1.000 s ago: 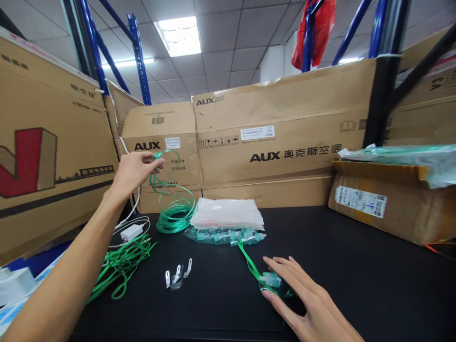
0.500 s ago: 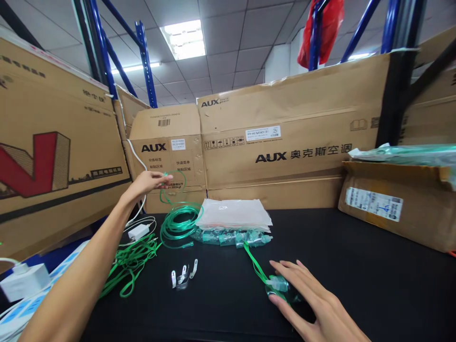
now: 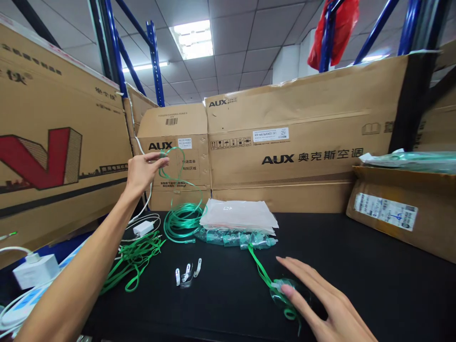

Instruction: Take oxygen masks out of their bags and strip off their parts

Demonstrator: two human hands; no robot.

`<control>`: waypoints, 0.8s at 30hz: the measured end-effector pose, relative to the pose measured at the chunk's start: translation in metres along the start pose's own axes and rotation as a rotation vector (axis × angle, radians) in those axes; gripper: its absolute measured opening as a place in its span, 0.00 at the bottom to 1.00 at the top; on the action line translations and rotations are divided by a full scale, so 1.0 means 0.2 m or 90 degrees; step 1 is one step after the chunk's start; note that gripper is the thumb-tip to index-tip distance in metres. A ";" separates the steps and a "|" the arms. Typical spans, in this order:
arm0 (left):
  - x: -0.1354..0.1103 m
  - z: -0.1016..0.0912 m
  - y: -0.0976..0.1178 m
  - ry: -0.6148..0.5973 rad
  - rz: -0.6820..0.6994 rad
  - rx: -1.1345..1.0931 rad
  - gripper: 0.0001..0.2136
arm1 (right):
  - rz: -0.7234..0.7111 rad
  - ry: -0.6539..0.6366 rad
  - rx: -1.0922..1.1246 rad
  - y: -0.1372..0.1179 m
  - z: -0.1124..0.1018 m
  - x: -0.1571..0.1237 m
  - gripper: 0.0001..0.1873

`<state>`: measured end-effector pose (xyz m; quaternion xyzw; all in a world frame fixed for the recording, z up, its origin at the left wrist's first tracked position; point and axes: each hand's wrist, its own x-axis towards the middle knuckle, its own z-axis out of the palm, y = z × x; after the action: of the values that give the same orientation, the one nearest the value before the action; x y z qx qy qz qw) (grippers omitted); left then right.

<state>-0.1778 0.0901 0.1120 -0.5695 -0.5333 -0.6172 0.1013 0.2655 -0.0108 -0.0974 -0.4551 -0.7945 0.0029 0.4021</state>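
Note:
My left hand (image 3: 144, 173) is raised in front of the cartons, its thumb and fingertips pinched on the end of a clear green tube. Loops of that tube hang down to the coiled tubing (image 3: 182, 222) on the black table. At the lower right, my right hand (image 3: 329, 301) hovers with its fingers stretched out and apart over a clear green face mask (image 3: 280, 297). Its thumb overlaps the mask's pale connector, and part of the mask is hidden beneath the hand. A flat green strap (image 3: 261, 267) runs from the mask towards the back.
White sheets or bags (image 3: 238, 214) lie on a row of clear green plastic parts (image 3: 233, 238). Several small pale strips (image 3: 187, 273) and a heap of green cord (image 3: 137, 259) lie left. An open carton (image 3: 395, 204) stands right; AUX cartons (image 3: 299, 118) wall the back.
My left hand has risen, lifting more tube off the coil. My right hand has shifted slightly over the mask, its thumb now across the connector. The head view has turned slightly left.

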 end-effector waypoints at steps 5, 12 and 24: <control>-0.06 -0.02 0.09 0.004 0.037 0.050 0.17 | -0.089 -0.085 0.046 -0.16 -0.05 0.29 0.18; -0.14 -0.01 0.15 -0.020 0.040 0.074 0.18 | -0.143 -0.255 0.114 -0.44 0.25 0.88 0.12; -0.16 0.05 0.03 -0.198 -0.045 -0.080 0.24 | 0.204 -0.411 0.184 -0.61 0.76 1.31 0.19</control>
<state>-0.1573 0.0804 0.0878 -0.6443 -0.5229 -0.5567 -0.0400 0.0112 0.1635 0.0109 -0.4878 -0.7906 0.3203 0.1857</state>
